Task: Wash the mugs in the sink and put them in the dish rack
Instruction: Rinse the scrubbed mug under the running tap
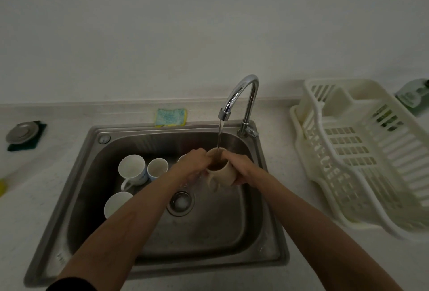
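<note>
A cream mug (223, 174) is held under the running faucet (241, 102), and water streams into its mouth. My right hand (239, 170) grips the mug's right side. My left hand (191, 166) is at the mug's left rim, fingers curled over the edge. Three white mugs lie in the steel sink (255, 232): one with blue print (132, 170), a smaller one (157, 168) beside it and one nearer me (116, 203). Another mug's rim (182, 158) peeks out behind my left hand. The white plastic dish rack (362, 151) stands on the counter to the right and holds no mugs.
A yellow and blue sponge (170, 117) lies behind the sink. A metal sink plug (22, 132) rests on a dark green pad at the far left. The drain (181, 202) sits in the sink's middle. A green bottle (415, 95) lies behind the rack.
</note>
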A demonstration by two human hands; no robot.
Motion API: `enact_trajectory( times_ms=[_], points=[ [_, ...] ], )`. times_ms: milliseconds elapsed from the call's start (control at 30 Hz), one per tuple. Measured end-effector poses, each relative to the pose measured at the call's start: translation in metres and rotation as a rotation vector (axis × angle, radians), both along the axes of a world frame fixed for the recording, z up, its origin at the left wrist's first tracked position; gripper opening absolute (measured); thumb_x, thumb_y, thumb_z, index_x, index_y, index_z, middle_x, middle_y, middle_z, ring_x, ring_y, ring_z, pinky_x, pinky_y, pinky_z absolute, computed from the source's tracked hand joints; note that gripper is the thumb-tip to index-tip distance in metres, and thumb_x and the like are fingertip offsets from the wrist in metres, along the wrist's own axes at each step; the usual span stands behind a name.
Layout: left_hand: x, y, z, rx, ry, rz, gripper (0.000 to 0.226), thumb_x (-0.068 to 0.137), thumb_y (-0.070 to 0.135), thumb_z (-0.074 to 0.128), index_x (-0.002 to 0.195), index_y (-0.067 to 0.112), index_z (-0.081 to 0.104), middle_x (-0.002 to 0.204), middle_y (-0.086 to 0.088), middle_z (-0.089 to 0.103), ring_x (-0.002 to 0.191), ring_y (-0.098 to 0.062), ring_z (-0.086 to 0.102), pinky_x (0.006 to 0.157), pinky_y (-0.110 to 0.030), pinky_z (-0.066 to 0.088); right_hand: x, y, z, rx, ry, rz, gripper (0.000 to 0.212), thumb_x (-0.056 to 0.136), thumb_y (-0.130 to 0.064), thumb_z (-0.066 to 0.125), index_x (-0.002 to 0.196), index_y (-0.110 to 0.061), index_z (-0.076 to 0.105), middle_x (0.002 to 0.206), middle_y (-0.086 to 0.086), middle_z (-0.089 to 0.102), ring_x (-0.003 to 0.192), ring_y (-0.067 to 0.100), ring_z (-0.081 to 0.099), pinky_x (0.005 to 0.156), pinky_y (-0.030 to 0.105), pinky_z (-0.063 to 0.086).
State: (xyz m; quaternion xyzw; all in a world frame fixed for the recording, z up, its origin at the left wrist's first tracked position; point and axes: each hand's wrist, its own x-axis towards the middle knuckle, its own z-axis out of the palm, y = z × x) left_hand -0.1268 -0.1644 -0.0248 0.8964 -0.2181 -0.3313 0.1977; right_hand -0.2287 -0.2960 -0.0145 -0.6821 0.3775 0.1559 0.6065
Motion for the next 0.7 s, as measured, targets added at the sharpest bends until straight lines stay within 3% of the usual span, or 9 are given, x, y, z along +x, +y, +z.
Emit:
enact_trajectory(
  times_ms=[167, 267, 333, 467, 533, 600, 700],
  points=[
    [0.0, -0.001, -0.001, 0.016, -0.017, -0.028, 0.026, 0.097, 0.036, 0.044, 0.096, 0.015, 0.059, 0.092, -0.007, 0.067, 0.073, -0.02, 0.063, 0.062, -0.028, 0.047, -0.002, 0.002, -0.001, 0.04, 0.03, -0.003, 0.042, 0.082, -0.049, 0.061, 0.114, -0.021, 0.059, 0.109, 0.01, 0.061, 0.097, 0.03, 0.061, 0.08, 0.048, 0.058],
    [-0.001, -0.002, 0.0, 0.006, -0.005, -0.054, 0.034, 0.098, 0.039, 0.043, 0.094, 0.013, 0.065, 0.083, -0.004, 0.067, 0.067, -0.016, 0.062, 0.057, -0.026, 0.044, -0.004, 0.001, -0.001, 0.066, 0.002, -0.091, 0.044, 0.084, -0.048, 0.061, 0.117, -0.019, 0.058, 0.11, 0.01, 0.06, 0.098, 0.03, 0.06, 0.083, 0.051, 0.056],
    [-0.001, -0.001, 0.003, -0.003, 0.024, -0.034, 0.025, 0.097, 0.034, 0.048, 0.091, 0.016, 0.063, 0.079, -0.002, 0.065, 0.064, -0.013, 0.06, 0.056, -0.025, 0.046, -0.006, -0.002, -0.004, 0.07, 0.025, -0.096, 0.044, 0.085, -0.047, 0.059, 0.119, -0.02, 0.056, 0.11, 0.01, 0.058, 0.098, 0.03, 0.059, 0.084, 0.05, 0.056],
    [-0.002, 0.004, -0.003, 0.086, 0.116, 0.05, 0.034, 0.089, 0.04, 0.05, 0.085, 0.011, 0.067, 0.077, -0.009, 0.072, 0.066, -0.024, 0.068, 0.068, -0.035, 0.056, -0.005, 0.005, -0.002, 0.101, 0.006, -0.027, 0.036, 0.087, -0.042, 0.059, 0.114, -0.019, 0.06, 0.105, 0.008, 0.06, 0.098, 0.029, 0.06, 0.083, 0.051, 0.056],
    [-0.006, 0.004, -0.003, 0.0, 0.214, 0.153, 0.037, 0.085, 0.046, 0.053, 0.071, 0.014, 0.066, 0.06, -0.006, 0.065, 0.052, -0.022, 0.059, 0.052, -0.03, 0.048, -0.002, 0.006, -0.006, 0.092, -0.048, -0.125, 0.032, 0.088, -0.04, 0.056, 0.114, -0.02, 0.06, 0.106, 0.007, 0.061, 0.096, 0.027, 0.059, 0.078, 0.046, 0.057],
    [-0.013, 0.007, 0.0, -0.01, 0.36, 0.255, 0.042, 0.09, 0.046, 0.048, 0.063, 0.016, 0.059, 0.046, 0.0, 0.057, 0.037, -0.012, 0.039, 0.041, -0.018, 0.03, -0.003, 0.01, -0.015, 0.067, -0.093, -0.178, 0.03, 0.089, -0.039, 0.052, 0.115, -0.025, 0.06, 0.109, 0.006, 0.06, 0.097, 0.025, 0.059, 0.074, 0.041, 0.057],
    [-0.022, 0.013, -0.003, -0.001, 0.6, 0.247, 0.039, 0.098, 0.036, 0.035, 0.076, 0.014, 0.058, 0.057, 0.005, 0.063, 0.032, -0.003, 0.023, 0.034, -0.012, 0.016, -0.003, 0.022, -0.029, 0.02, -0.18, -0.162, 0.029, 0.086, -0.036, 0.049, 0.113, -0.035, 0.06, 0.114, 0.005, 0.062, 0.102, 0.024, 0.059, 0.085, 0.045, 0.053]
  ],
)
